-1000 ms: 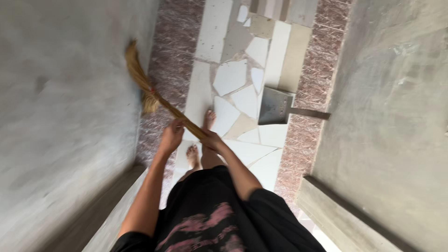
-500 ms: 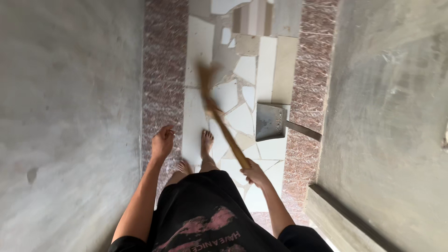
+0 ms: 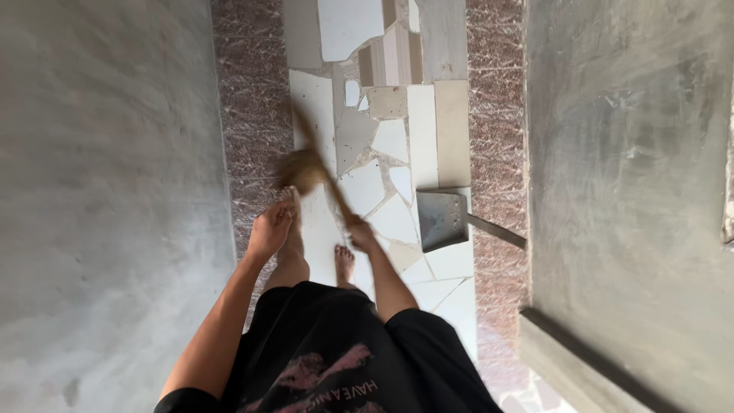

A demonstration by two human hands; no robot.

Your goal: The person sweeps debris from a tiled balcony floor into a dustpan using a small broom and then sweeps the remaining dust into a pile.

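Note:
My right hand [image 3: 362, 232] grips the handle of a straw broom [image 3: 310, 170], whose bristle head is blurred over the white broken-tile floor [image 3: 348, 30] just ahead of my feet. My left hand [image 3: 271, 228] hangs free beside it with loose fingers, holding nothing and close to the broom head. A grey metal dustpan [image 3: 442, 219] lies on the floor to the right, its handle pointing toward the right wall.
A narrow passage runs between two grey cement walls [image 3: 107, 191]. Reddish speckled tile strips [image 3: 248, 99] border the white mosaic. A concrete ledge [image 3: 573, 359] juts from the right wall near me. My bare feet [image 3: 344, 264] stand on the tiles.
I have stepped forward along the passage. The broom swung from the left wall across to the middle and back left. My left hand let go of the handle.

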